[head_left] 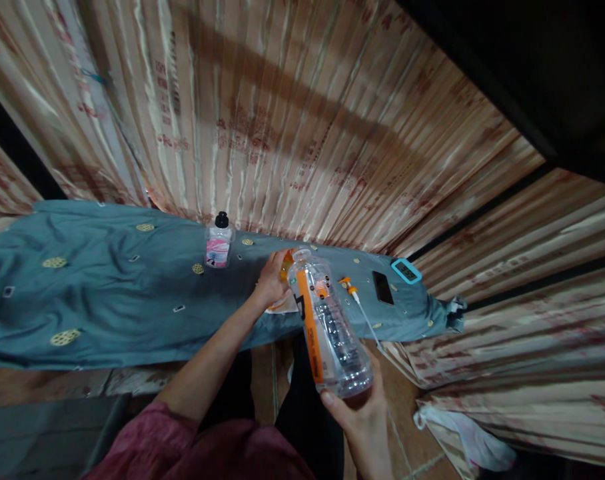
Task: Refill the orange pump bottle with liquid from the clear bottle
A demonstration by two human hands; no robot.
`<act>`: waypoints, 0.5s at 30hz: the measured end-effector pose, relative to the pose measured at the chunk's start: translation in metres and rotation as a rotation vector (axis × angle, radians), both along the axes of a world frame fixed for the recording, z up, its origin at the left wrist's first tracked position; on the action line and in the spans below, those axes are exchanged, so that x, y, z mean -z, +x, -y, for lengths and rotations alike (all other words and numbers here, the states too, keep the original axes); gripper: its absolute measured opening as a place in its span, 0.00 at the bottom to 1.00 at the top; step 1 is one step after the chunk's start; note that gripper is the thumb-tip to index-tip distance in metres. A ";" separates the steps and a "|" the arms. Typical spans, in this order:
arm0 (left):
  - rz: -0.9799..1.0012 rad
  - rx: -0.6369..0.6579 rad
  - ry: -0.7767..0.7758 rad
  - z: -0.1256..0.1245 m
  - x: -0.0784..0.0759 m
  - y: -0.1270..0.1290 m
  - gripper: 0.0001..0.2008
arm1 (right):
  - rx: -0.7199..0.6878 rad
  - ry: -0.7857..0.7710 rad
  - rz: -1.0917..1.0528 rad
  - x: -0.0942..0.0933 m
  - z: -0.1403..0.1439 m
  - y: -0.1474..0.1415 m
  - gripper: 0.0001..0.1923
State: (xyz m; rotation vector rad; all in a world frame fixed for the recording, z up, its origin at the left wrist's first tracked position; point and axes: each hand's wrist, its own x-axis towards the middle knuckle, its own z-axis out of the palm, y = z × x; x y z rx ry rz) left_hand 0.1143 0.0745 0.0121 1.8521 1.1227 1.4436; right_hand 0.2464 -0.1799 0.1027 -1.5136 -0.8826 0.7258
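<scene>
Right hand point(365, 417) grips a clear bottle point(327, 327) by its base, neck toward eleven o'clock; left hand point(272, 280) pinches something orange there. Probably light, slippery; best held mid-body.

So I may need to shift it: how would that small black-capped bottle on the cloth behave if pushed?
The small bottle stands upright and narrow on soft teal cloth, so it probably tips rather than slides. It looks like light plastic, and once down it would likely roll.

Teal-clothed table point(107, 300): small bottle point(218, 241), phone point(382, 287), timer point(406, 271).
</scene>
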 end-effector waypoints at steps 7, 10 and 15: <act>-0.057 -0.001 -0.015 0.004 -0.013 -0.003 0.25 | -0.052 -0.009 0.019 0.006 0.000 0.008 0.44; -0.076 0.012 0.011 0.004 -0.013 -0.004 0.26 | 0.011 0.016 -0.026 0.007 0.000 0.002 0.44; -0.070 -0.002 0.052 0.000 -0.007 -0.003 0.26 | 0.028 0.041 -0.105 0.012 -0.001 -0.001 0.45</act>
